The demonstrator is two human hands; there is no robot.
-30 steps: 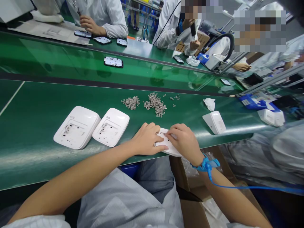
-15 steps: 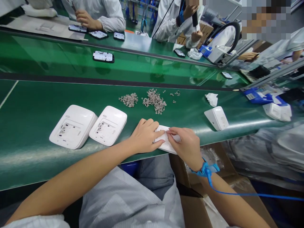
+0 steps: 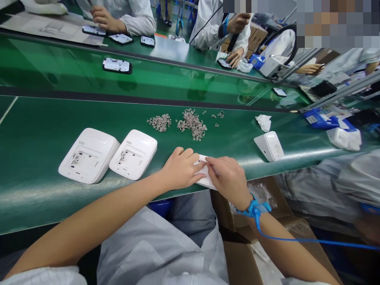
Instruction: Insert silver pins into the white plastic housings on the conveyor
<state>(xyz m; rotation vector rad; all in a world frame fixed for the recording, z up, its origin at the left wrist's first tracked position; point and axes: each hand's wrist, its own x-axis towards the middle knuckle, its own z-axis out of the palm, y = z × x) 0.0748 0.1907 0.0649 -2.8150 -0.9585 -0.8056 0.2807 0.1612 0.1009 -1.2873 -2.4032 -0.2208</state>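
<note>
A white plastic housing (image 3: 207,181) lies near the front edge of the green bench, partly covered by both hands. My left hand (image 3: 181,168) holds its left side, thumb and index finger reaching over the top face. Above that face, my right hand (image 3: 229,177) is closed in a pinch by the left fingertips; whatever sits between its fingers is too small or hidden to make out. A blue strap and cord circle my right wrist. Just beyond the hands lie a large pile of small metal parts (image 3: 192,126) and a smaller pile (image 3: 160,122).
To the left lie two white devices (image 3: 89,156) with recessed backs. A wedge-shaped white device (image 3: 269,146) and crumpled tissue (image 3: 263,122) are at the right. Beyond the dark rail (image 3: 118,101) runs a green conveyor carrying a circuit board unit (image 3: 117,65). Co-workers sit opposite.
My right hand has shifted slightly left over the housing, while my left hand stays put. On the conveyor, the board unit has moved left. A co-worker's hand has come down onto a unit opposite.
</note>
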